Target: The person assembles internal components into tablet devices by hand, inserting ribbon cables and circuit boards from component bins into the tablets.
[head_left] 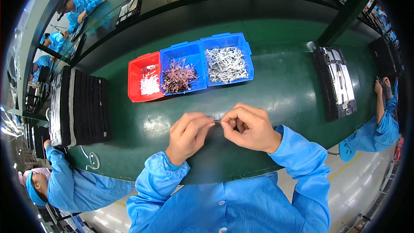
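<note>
My left hand [188,134] and my right hand [250,126] meet fingertip to fingertip above the green table, each closed in a pinch. Between them runs a thin wire-like piece [217,121], its ends hidden by my fingers. Beyond my hands stand three bins side by side. The red bin [134,77] has small white pieces [149,84] in it. In the middle blue bin [171,55] lies a tangle of thin reddish-brown wire pieces [180,77]. Many small silver-white parts [227,64] fill the right blue bin [222,40].
Black trays [88,108] are stacked at the left, and a black tray with white parts [336,82] lies at the right. A white loop of cord [92,160] is near the left edge. Co-workers in blue sit at left [73,185] and right [375,131]. A dark post [345,15] rises behind.
</note>
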`<move>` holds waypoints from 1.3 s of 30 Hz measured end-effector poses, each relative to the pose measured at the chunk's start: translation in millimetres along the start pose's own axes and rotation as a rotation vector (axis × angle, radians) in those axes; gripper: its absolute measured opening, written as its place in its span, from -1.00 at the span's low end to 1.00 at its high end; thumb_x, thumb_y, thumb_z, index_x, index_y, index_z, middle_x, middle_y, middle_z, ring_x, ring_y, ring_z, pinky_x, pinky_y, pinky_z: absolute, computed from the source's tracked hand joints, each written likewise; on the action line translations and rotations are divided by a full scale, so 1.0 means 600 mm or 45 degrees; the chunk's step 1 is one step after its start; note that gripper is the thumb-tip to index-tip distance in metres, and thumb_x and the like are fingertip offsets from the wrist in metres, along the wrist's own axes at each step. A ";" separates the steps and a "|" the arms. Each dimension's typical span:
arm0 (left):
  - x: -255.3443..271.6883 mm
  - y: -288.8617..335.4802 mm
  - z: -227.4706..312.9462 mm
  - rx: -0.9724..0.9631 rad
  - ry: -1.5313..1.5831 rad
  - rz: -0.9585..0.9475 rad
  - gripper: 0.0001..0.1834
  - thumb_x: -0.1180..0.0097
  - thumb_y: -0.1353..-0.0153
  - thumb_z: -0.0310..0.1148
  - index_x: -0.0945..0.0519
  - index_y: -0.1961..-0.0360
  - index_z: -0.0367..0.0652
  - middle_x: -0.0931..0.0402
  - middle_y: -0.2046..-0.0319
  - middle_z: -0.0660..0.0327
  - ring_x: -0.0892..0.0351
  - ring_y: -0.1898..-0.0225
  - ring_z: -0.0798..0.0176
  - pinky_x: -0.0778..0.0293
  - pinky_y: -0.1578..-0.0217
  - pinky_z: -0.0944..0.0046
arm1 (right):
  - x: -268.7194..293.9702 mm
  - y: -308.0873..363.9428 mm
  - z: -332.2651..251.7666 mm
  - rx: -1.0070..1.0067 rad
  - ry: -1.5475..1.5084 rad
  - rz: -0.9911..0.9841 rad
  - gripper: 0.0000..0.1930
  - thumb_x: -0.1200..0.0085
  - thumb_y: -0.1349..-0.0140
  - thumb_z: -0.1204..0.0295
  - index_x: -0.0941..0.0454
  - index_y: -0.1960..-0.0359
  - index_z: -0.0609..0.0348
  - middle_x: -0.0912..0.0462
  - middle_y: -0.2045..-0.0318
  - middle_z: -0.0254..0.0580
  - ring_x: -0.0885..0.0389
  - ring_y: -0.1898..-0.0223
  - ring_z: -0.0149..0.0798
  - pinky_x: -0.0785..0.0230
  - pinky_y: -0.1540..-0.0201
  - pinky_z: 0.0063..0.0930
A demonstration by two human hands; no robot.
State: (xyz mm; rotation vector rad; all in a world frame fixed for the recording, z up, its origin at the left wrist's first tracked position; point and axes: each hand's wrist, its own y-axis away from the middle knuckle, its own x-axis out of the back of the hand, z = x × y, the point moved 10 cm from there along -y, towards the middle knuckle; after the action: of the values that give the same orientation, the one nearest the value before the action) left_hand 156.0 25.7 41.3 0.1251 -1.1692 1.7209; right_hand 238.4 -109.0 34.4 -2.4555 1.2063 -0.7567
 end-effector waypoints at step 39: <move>-0.113 0.052 -0.123 0.814 0.927 -0.241 -0.94 -0.21 -0.36 -0.58 -0.62 0.19 -0.37 -0.49 0.26 0.23 -0.53 0.42 0.46 -0.49 0.40 0.46 | 0.275 -0.089 0.250 -0.142 1.164 0.500 -0.83 -0.19 -0.23 0.40 -0.75 0.22 0.17 -0.65 0.20 -0.20 -0.69 0.15 -0.08 -0.60 0.14 -0.14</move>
State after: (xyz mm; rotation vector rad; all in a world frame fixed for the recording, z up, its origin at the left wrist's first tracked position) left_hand 195.4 34.5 -55.7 -0.0109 -0.0607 1.6924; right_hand 443.2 -203.0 -8.9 -1.8269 1.9761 -1.7989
